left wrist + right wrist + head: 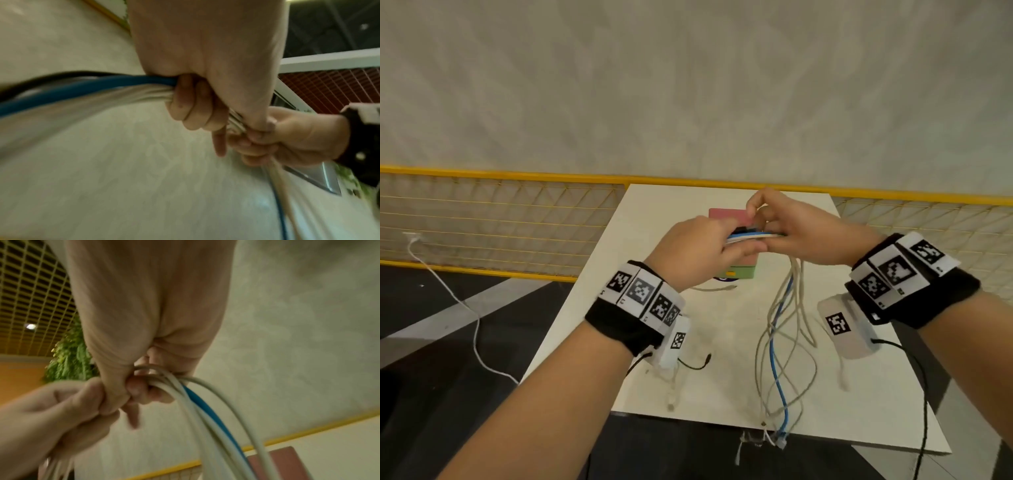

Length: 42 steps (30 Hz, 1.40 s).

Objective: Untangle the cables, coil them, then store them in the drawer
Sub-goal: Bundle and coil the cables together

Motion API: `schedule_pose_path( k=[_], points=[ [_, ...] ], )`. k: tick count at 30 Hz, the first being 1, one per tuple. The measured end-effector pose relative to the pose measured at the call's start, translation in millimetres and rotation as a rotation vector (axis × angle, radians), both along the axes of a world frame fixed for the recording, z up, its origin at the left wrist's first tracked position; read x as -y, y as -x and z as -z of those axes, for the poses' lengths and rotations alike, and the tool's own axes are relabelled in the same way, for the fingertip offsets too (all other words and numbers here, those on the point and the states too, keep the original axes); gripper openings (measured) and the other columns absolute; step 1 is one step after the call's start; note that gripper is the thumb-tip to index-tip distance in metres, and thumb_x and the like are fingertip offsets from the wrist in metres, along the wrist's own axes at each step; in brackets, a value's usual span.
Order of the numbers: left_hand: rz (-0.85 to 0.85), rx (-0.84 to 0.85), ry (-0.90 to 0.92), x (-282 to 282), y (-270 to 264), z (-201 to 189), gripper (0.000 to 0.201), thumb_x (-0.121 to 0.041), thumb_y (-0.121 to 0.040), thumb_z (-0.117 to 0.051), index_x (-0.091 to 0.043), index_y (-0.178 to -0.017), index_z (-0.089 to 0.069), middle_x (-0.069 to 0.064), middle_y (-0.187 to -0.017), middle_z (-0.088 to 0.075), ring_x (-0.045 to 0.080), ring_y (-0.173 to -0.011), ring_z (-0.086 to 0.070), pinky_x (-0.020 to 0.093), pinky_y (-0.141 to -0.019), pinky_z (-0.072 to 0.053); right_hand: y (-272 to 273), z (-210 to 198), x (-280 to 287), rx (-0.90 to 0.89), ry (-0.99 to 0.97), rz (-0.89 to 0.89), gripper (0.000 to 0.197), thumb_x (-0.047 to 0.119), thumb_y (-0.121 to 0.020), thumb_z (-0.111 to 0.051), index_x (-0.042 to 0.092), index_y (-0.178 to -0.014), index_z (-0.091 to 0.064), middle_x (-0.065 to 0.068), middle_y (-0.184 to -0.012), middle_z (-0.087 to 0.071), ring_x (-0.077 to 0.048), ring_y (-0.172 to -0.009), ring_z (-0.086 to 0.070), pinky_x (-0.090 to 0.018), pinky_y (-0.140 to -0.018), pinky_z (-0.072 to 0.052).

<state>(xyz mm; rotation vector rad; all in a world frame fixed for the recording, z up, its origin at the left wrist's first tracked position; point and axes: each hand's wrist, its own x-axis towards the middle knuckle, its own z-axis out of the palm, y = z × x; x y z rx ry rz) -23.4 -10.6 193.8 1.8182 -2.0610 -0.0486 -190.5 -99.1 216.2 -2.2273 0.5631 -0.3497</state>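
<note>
A bundle of cables (751, 236), mostly white-grey with one blue and one black strand, is stretched between my two hands above the white table (859, 394). My left hand (709, 250) grips one end in a fist; the left wrist view shows its fingers (197, 105) curled round the blue and white strands (82, 91). My right hand (801, 233) pinches the bundle close beside it, and long loops (780, 342) hang down to the table's front edge. In the right wrist view the cables (205, 402) arc out of the right hand (144, 386). A small pink-and-green drawer box (726, 214) sits behind the hands, partly hidden.
A loose white cable (671, 394) lies on the table near my left wrist. Cable ends (777, 438) dangle over the front edge. A yellow mesh fence (500, 212) runs behind the table, and a white cord (465, 308) trails on the dark floor at left.
</note>
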Motion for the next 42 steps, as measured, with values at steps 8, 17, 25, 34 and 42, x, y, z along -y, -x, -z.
schedule_pose_path(
  k=[8,17,25,34,42],
  points=[
    [-0.094,-0.506,0.267,4,-7,-11,0.027,-0.045,-0.097,-0.047,-0.024,-0.082,-0.057,-0.011,-0.056,-0.044,0.005,-0.053,-0.044,0.025,-0.052,-0.030,0,45,2,0.087,0.211,0.160,0.026,0.018,-0.100,-0.030,0.039,-0.085,-0.031,0.011,-0.074,-0.041,-0.002,-0.061,-0.043,-0.016,-0.060,-0.036],
    [-0.126,-0.870,0.376,9,4,-31,0.041,-0.037,-0.097,-0.052,-0.024,-0.062,-0.038,-0.013,-0.052,-0.031,0.003,-0.047,-0.031,0.021,-0.049,-0.028,-6,92,10,0.027,-0.018,0.290,0.019,0.019,-0.099,-0.028,0.034,-0.095,-0.038,-0.005,-0.093,-0.045,-0.035,-0.088,-0.045,-0.046,-0.084,-0.040],
    [-0.108,-0.991,0.442,7,-1,-40,0.040,-0.044,-0.095,-0.051,-0.024,-0.063,-0.037,-0.007,-0.056,-0.032,0.012,-0.051,-0.029,0.028,-0.050,-0.026,4,135,33,-0.181,0.073,0.286,0.010,0.018,-0.099,-0.027,0.020,-0.097,-0.036,-0.018,-0.098,-0.055,-0.037,-0.094,-0.054,-0.040,-0.083,-0.043],
    [-0.057,-1.110,0.512,0,-11,-53,0.037,-0.055,-0.086,-0.053,-0.032,-0.058,-0.042,-0.010,-0.056,-0.031,0.012,-0.050,-0.026,0.028,-0.049,-0.021,16,160,53,-0.518,0.219,0.291,0.016,0.018,-0.100,-0.037,0.005,-0.101,-0.046,-0.010,-0.095,-0.054,-0.025,-0.087,-0.047,-0.039,-0.086,-0.042],
    [-0.085,-1.132,0.483,2,-25,-48,0.038,-0.047,-0.092,-0.050,-0.029,-0.061,-0.040,-0.014,-0.051,-0.032,0.007,-0.045,-0.026,0.023,-0.044,-0.021,14,136,72,-0.800,0.402,0.392,0.014,0.014,-0.097,-0.039,0.013,-0.097,-0.053,-0.014,-0.107,-0.041,-0.019,-0.057,-0.040,-0.026,-0.057,-0.035]
  ],
)
